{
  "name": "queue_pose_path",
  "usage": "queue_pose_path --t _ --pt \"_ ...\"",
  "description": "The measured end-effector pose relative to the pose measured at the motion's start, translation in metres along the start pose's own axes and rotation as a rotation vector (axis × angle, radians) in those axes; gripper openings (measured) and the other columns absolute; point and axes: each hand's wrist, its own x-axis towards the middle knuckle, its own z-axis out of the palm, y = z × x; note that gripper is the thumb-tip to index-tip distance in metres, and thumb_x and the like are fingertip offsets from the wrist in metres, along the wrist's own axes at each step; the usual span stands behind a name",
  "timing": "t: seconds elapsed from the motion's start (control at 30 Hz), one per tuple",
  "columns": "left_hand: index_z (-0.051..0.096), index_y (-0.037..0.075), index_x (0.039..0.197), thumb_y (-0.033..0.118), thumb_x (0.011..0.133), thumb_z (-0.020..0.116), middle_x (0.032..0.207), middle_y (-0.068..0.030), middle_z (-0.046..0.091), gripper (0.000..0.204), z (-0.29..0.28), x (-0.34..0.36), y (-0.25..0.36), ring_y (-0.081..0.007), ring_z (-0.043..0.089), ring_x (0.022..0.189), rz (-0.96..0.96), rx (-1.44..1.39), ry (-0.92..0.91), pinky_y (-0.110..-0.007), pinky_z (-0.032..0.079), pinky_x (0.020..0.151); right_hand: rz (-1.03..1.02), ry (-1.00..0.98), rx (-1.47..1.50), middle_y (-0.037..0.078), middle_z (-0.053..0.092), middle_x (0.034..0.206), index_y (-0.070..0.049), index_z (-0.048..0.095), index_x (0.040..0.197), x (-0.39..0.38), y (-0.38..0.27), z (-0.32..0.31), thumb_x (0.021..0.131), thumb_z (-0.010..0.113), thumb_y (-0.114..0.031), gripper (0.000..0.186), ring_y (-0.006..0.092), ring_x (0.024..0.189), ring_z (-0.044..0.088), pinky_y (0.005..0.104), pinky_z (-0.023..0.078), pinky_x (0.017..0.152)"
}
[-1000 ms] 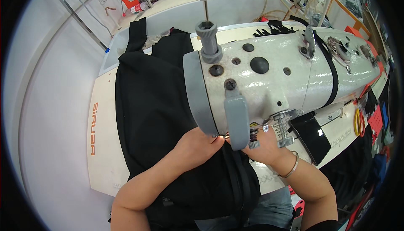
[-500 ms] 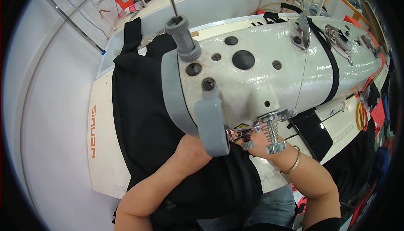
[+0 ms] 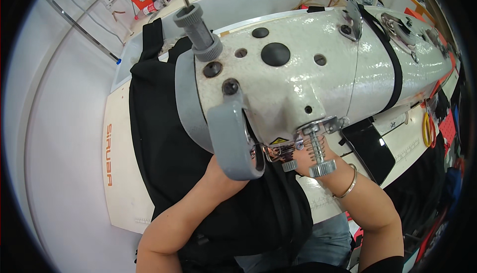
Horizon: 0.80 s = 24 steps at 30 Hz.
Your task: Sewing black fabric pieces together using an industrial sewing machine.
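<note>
Black fabric [image 3: 164, 129] spreads under the head of a pale sewing machine [image 3: 318, 86] and hangs over the table's near edge toward my lap. My left hand [image 3: 224, 177] lies on this fabric, close to the machine's grey lever-like guard [image 3: 228, 141]. Its fingers disappear behind that guard. On the other side of the needle area is my right hand [image 3: 304, 162], partly covered by the spring tension post [image 3: 316, 149]. A bangle [image 3: 349, 186] circles the right wrist. The machine head hides the fingertips of both hands and the needle.
A black phone [image 3: 368, 151] rests on the table right of my right hand. Yellow-and-red-handled scissors [image 3: 427, 130] lie farther right. The pale tabletop [image 3: 119, 173] borders a white wall at left. A bottle [image 3: 151, 7] stands at the back.
The machine head appears shifted slightly left and up in the picture, as the view has moved. Both hands remain beside the needle area, with the fabric little changed.
</note>
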Motion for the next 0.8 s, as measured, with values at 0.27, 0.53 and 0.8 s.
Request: queue_pose_path --t 0.27,0.53,0.8 --pt "0.064 0.009 0.101 0.011 0.086 0.057 0.092 -0.0139 0.067 0.016 -0.0051 0.0035 0.0033 -0.0348 0.066 0.084 -0.135 -0.167 -0.066 -0.045 0.053 0.070 0.047 -0.035 0.034 0.000 0.058 0.067 -0.015 0.060 0.064 -0.0023 0.0004 0.0013 0.068 0.064 -0.017 0.006 0.0201 0.069 0.064 0.0353 0.052 0.058" --pt "0.065 0.010 0.107 0.010 0.085 0.059 0.094 -0.0137 0.067 0.023 -0.0072 0.0030 0.0009 -0.0356 0.065 0.082 -0.085 -0.167 -0.085 -0.045 0.053 0.070 0.023 -0.016 -0.011 0.001 0.059 0.067 -0.015 0.060 0.063 -0.0034 0.0008 0.0007 0.069 0.063 -0.017 0.007 0.0208 0.070 0.065 0.0360 0.051 0.057" --pt "0.067 0.011 0.110 0.015 0.089 0.063 0.093 -0.0126 0.069 0.022 -0.0031 0.0012 -0.0053 -0.0331 0.067 0.078 0.038 0.007 -0.082 -0.044 0.054 0.063 0.095 -0.066 0.117 0.002 0.057 0.067 -0.014 0.059 0.062 -0.0047 0.0002 0.0074 0.069 0.062 -0.016 0.007 0.0218 0.068 0.064 0.0365 0.050 0.056"
